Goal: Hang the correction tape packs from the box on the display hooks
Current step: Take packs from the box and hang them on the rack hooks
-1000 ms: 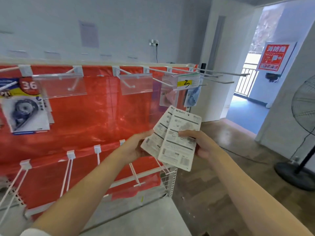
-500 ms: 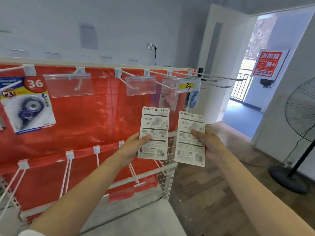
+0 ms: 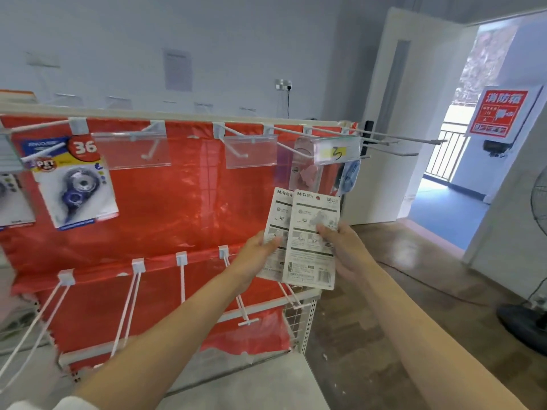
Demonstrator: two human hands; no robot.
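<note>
Two correction tape packs, backs to the camera: front pack [image 3: 312,241] overlapping rear pack [image 3: 276,229], fanned slightly, held upright in front of the right end of the rack, below the top rail and not yet on any hook. Left hand [image 3: 260,253] pinching the rear pack at its left edge, thumb on the printed face; right hand [image 3: 343,247] gripping the front pack at its right edge, thumb across the card. Probably held high and upright to bring the hang holes toward a hook. Nearest free top-rail hook [image 3: 236,140] with clear label holder [image 3: 251,152], just left of and above the packs; further hook with yellow price tag [image 3: 337,150] directly above. Pack already hung near the left end of the top rail [image 3: 77,190], blue dispenser facing out, likely the pattern to follow. Lower rail hooks [image 3: 182,276] bare, angled down. Red backing sheet [image 3: 183,208] behind all hooks. Rack frame [image 3: 309,321] at right corner, mesh panel. Source box not in view. Fan [image 3: 538,208] and open doorway [image 3: 461,173] well apart to the right.
</note>
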